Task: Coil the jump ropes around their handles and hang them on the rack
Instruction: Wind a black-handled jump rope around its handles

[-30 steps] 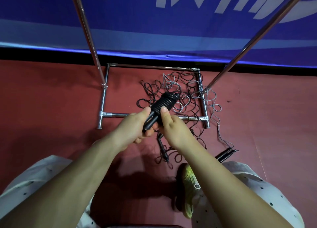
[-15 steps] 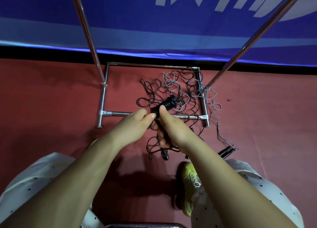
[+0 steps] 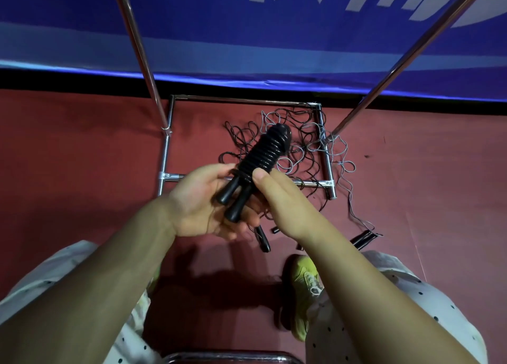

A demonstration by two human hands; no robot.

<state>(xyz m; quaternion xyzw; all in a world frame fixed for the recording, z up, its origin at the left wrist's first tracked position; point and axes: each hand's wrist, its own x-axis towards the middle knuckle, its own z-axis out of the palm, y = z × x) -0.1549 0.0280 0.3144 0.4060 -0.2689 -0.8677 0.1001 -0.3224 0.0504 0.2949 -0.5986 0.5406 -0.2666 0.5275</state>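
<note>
Red floor (image 3: 82,171) is seen below; the coiled rope (image 3: 260,155) is held by the left hand (image 3: 203,202); the right hand (image 3: 282,196) pinches it at 3 o'clock; loops could slip loose if let go.

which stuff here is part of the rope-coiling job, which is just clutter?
Job:
- coiled black rope, held by left hand and right hand
- loose ropes tangled on the floor
- loose handles
- rack

Just there:
- blue banner
- red floor
- yellow-green shoe
</note>
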